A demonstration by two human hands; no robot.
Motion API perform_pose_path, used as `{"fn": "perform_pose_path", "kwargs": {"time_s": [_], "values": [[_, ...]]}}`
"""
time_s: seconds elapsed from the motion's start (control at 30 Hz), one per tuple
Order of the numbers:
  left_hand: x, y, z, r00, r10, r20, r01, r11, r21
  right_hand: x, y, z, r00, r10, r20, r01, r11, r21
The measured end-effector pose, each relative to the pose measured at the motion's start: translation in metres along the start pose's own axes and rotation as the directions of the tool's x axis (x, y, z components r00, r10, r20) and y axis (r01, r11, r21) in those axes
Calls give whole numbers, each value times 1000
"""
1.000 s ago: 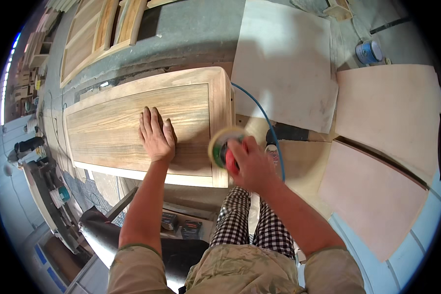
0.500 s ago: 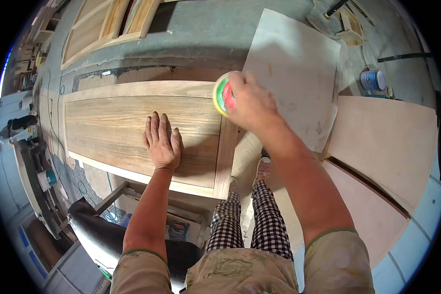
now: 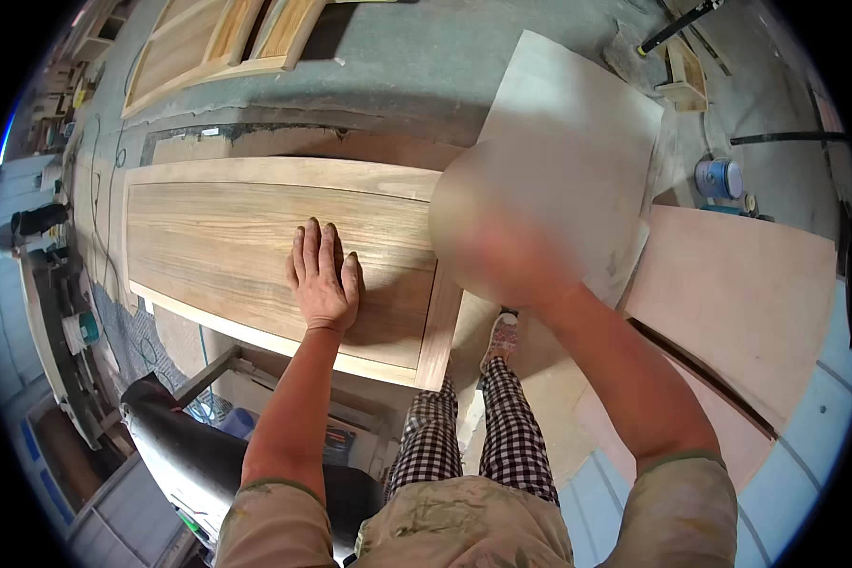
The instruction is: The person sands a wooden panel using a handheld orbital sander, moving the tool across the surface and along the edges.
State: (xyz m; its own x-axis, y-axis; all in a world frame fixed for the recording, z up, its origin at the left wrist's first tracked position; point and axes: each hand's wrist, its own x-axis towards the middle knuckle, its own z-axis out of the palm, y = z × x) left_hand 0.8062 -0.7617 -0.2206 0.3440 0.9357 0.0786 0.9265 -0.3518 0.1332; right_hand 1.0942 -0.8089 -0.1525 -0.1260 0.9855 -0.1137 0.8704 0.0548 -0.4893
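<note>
A framed wooden panel (image 3: 208, 232), like a cabinet door, lies flat before me with its grain running lengthwise. My left hand (image 3: 323, 284) rests on it right of the middle, palm down, fingers stretched out and holding nothing. Beyond the panel's right end is my right hand (image 3: 521, 256), out over the pale sheet. A heavy blur covers this hand, so its fingers and anything in them cannot be made out.
A large pale sheet (image 3: 587, 123) lies on the floor beyond my right hand. Light boards (image 3: 729, 303) lie at the right, near a blue paint can (image 3: 719, 178). Wooden frames (image 3: 218, 57) stand at the far left. A black padded seat (image 3: 189, 445) is at the lower left.
My right hand, earlier at the panel's far right corner with a round yellow-rimmed, green and red disc, has moved right and nearer, off the panel, and is blurred. The left hand stays put on the panel.
</note>
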Motion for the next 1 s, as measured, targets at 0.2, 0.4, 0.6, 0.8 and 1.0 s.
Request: {"fn": "perform_pose_path", "kwargs": {"time_s": [0.2, 0.4, 0.6, 0.8, 1.0], "values": [[2, 6, 0, 1000, 3, 1, -3, 1000, -27, 14, 3, 0, 976, 205, 66, -214, 960, 180], [3, 6, 0, 1000, 3, -13, -3, 999, -34, 4, 4, 14, 985, 137, 105, -146, 985, 88], [-1, -2, -3, 1000, -29, 6, 29, 999, 21, -32, -42, 7, 954, 66, 293, -60, 998, -28], [3, 15, 7, 999, -5, -35, 3, 999, -50, -16, 16, 29, 975, 140, 172, -145, 989, 14], [3, 5, 1, 998, -2, -55, 1, 1000, -18, -20, -5, 22, 985, 93, 145, -103, 993, 64]]}}
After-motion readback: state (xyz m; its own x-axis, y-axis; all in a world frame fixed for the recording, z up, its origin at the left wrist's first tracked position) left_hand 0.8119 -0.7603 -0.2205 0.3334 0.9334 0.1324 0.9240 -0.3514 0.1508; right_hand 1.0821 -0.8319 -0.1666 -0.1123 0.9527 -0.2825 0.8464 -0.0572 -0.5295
